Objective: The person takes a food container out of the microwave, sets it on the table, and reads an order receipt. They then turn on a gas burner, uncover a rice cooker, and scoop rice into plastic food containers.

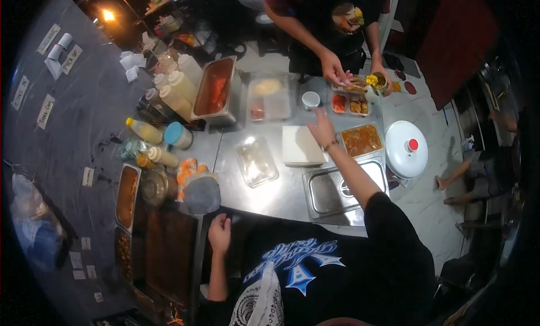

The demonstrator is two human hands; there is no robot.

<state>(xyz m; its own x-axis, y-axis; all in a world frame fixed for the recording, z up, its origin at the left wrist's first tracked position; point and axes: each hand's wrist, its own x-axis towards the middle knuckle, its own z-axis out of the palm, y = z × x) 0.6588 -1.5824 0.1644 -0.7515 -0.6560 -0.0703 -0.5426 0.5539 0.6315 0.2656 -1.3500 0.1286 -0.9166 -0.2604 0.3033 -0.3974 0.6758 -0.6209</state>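
My right hand [322, 128] is stretched over the stack of white sheets [301, 146], fingers spread and holding nothing. Just beyond its fingertips stands a small white cup [310, 100]. Near the counter's front edge, my left hand [220, 234] is loosely bent, with nothing visible in it, just below a grey round lid [202, 195]. A clear plastic container [257, 162] lies between my hands. Across the counter, another person's hands [336, 69] work over a divided tray [350, 104] with red and brown food, one holding a container of yellow pieces [377, 81].
Squeeze bottles [181, 88] and a deep metal pan of red sauce [216, 90] stand at the back left. A metal lid [343, 188], a pan of brown sauce [361, 140] and a white pot lid [406, 150] sit on the right. A griddle [169, 250] is lower left.
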